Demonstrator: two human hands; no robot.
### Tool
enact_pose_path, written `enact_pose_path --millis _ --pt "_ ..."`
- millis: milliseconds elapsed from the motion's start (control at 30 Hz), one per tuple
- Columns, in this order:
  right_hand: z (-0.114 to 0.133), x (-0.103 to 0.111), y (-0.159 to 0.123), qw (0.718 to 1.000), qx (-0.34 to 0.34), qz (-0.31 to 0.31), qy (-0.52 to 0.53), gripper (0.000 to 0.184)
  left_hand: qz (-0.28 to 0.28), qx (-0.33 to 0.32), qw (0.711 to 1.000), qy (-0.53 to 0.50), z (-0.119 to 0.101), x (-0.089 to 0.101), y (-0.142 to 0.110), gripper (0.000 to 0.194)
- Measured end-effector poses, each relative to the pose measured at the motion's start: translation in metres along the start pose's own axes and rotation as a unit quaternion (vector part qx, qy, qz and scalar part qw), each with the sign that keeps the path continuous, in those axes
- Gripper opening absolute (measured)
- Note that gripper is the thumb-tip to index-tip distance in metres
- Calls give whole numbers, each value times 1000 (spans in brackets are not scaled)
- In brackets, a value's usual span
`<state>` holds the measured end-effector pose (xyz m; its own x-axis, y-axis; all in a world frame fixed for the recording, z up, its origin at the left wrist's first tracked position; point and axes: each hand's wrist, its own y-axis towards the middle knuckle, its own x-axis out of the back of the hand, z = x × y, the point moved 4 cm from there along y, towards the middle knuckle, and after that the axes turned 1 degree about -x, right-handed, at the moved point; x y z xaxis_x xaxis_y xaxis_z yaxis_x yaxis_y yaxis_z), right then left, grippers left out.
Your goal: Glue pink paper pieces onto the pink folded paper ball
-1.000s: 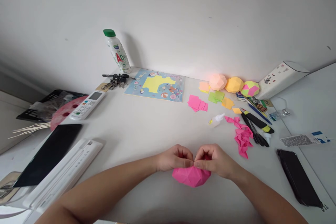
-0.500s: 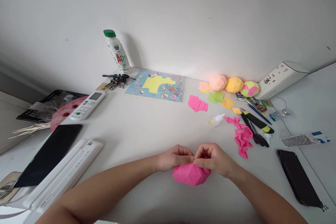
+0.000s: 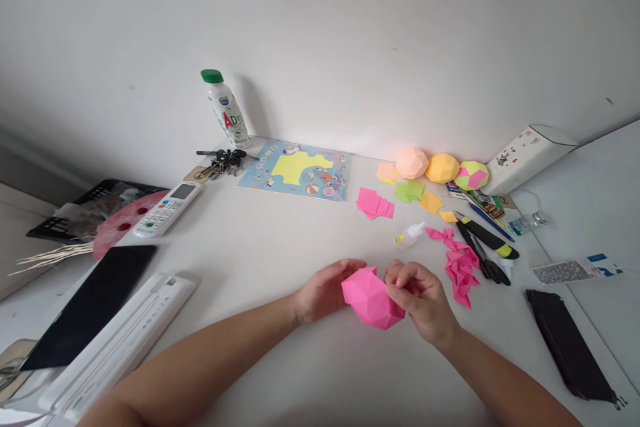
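Between my two hands is a faceted pink origami paper ball [image 3: 374,299], held just above the white table. My left hand [image 3: 326,290] cups its left side, with the fingers partly hidden behind it. With thumb and fingertips, my right hand [image 3: 417,300] pinches the ball's upper right edge. To the right lies a heap of folded pink paper pieces [image 3: 461,268]. A small glue bottle [image 3: 410,233] rests on its side beyond the hands. Flat pink paper squares [image 3: 373,203] lie farther back.
Finished paper balls [image 3: 442,167] line the wall beside a white box [image 3: 530,159]. A utility knife [image 3: 487,235] and scissors [image 3: 487,260] lie at right, near a black pouch [image 3: 570,345]. Left are a remote [image 3: 167,209], a tablet [image 3: 93,303] and a white device [image 3: 120,347].
The pink ball has been raised and turned, showing more of its faceted side. My left hand has slid from the top edge to its left side; my right hand has shifted right.
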<state>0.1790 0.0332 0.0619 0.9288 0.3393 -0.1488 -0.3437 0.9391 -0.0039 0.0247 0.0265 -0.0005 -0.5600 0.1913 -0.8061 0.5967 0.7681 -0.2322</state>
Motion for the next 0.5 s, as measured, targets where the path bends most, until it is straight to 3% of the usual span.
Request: enact_pose_path --millis 133,267,500 --pt "-7 6 1 999 -22 -45 -3 16 69 -34 997 10 -4 -3 0 49" --pt "-17 7 2 991 -120 -53 -15 24 39 -36 998 42 -5 0 0 58" --pt "-13 0 6 986 -164 35 5 35 29 -39 996 70 -4 5 0 55"
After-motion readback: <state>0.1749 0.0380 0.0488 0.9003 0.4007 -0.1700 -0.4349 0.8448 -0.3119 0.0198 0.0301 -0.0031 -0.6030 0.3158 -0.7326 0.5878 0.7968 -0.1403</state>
